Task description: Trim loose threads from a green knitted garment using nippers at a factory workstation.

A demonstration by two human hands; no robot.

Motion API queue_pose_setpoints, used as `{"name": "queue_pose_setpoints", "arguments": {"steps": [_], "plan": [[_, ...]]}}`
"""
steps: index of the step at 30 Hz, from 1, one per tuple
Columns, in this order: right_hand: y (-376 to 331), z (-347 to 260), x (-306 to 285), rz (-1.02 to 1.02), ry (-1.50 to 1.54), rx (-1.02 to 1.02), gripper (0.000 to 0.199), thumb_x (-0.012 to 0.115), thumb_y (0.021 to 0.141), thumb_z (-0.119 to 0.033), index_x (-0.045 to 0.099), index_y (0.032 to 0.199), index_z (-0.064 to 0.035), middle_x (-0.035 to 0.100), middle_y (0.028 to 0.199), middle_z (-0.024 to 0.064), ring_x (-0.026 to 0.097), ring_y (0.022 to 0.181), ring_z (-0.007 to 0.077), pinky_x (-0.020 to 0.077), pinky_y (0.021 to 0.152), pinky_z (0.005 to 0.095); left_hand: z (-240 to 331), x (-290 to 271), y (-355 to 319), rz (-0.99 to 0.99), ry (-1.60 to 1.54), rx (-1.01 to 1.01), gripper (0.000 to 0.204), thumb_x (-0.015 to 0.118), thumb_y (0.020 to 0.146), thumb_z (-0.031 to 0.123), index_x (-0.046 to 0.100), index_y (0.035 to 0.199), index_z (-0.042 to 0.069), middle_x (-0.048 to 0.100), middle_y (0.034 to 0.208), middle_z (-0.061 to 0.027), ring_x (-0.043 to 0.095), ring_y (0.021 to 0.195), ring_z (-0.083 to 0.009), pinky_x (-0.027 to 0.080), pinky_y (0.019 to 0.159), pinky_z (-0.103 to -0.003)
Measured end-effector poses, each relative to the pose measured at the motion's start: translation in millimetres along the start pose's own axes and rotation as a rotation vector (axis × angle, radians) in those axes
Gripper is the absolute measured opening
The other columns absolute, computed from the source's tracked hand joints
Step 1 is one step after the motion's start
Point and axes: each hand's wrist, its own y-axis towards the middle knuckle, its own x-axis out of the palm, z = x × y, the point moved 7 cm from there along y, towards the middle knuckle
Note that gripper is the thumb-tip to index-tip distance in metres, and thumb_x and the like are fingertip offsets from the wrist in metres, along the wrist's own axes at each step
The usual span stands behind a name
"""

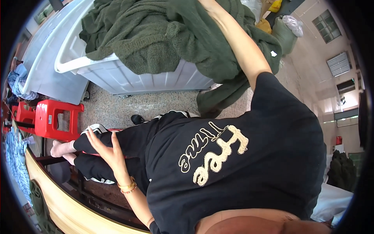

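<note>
Spilling over the rim of a white bin [117,80], dark green knitwear [136,50] is filling its top. Right hand [206,4] is reaching into the pile at the frame edge; fingers hidden, can't tell grip. Left hand [107,150] is hanging empty by the black trousers [132,138], fingers spread. Likely pulling-from-pile step; next move is probably calling for a secure grip. Red stool [43,113] is standing left.

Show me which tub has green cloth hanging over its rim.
The top-centre tub: green cloth drapes over its edge; the left tub shows none.
</note>
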Motion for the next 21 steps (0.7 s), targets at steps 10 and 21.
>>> {"name": "queue_pose_setpoints", "arguments": {"steps": [10, 21], "plan": [[-29, -110, 370, -0.82, 0.497, -0.305, 0.026, 0.076, 0.074, -0.012, 0.065, 0.092, 0.0034, 0.067, 0.088, 0.0079, 0.065, 0.075, 0.0175, 0.0526, 0.064, 0.025, 41, 44, 36, -0.118, -0.326, 0.024, 0.089, 0.076, 0.075, 0.009, 0.025, 0.148, 0.006, 0.025, 0.151, -0.02, 0.027, 0.139, -0.0332, 0.023, 0.113, -0.041], [-165, -110, 571, -1.096, 0.813, -1.049, 0.025, 0.063, 0.083, -0.003, 0.065, 0.107, 0.005, 0.064, 0.079, 0.0102, 0.062, 0.078, 0.0145, 0.0489, 0.061, 0.028, -71, -65, -93, 0.582, -0.691, -0.379, 0.062, 0.074, 0.073, -0.005, 0.047, 0.129, -0.003, 0.057, 0.124, -0.0108, 0.055, 0.11, -0.0209, 0.043, 0.098, -0.035]]}}
